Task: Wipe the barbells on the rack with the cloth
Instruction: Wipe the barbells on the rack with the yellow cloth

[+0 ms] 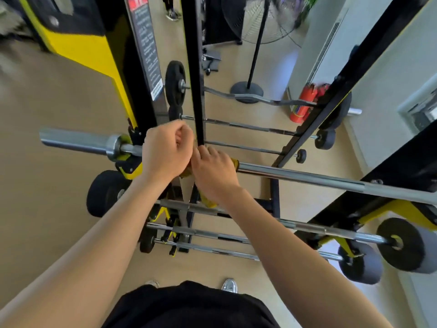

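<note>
Clamping the right hand (214, 172) in a closed grip round the yellow cloth (234, 162), folded over the top barbell (307, 177) just right of the rack (197, 102) and its black upright. Curling the left hand (165, 150) into a closed grip immediately to the left, touching the right one, apparently round the same bar, though the fist itself hides whether any cloth lies under the palm. Showing a yellow edge of cloth at the right side of the right hand, and a loose tail hanging below that wrist toward the nearer bars. Stretching bare chrome from the cloth off to the right, and on the left ending in a thick sleeve past a yellow-and-black hook (128, 165). Resting lower and nearer on the same rack, three more lower barbells (307, 227), with black plates (402, 245) at the right ends and another at the left. Lying farther off, beyond the upright, a curl bar (255, 98) and thinner bars. Standing far across the tan floor (47, 185), a fan stand (247, 89) and red extinguishers (303, 107).
</note>
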The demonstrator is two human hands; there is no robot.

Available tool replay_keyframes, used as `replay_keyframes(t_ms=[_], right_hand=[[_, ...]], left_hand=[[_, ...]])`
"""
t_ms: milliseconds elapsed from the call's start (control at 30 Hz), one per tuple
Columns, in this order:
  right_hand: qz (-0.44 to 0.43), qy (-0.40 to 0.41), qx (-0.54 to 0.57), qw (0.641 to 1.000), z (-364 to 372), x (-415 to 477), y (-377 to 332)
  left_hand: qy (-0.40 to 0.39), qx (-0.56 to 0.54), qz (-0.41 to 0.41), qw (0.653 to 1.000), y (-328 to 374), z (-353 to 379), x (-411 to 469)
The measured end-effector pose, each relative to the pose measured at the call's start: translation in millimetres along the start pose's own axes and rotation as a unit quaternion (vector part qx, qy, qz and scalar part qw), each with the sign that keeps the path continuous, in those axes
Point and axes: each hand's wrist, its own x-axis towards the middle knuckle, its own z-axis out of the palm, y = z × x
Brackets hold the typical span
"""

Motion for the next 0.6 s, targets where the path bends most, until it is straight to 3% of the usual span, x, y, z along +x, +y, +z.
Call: replay_keyframes(t_ms=[267,433,600], right_hand=[[0.102,0.046,0.082,0.990,13,54,-99],[0.252,0.062,0.228,0.938,-1,75,-134],[0.229,0.191,0.307,0.904,-35,79,-178]], left_hand=[[0.076,0.027,0.044,0.996,-68,-67,3],[0.079,-0.001,0.025,0.997,-116,-95,6],[0.103,-0.038,-0.003,0.994,-146,-116,12]])
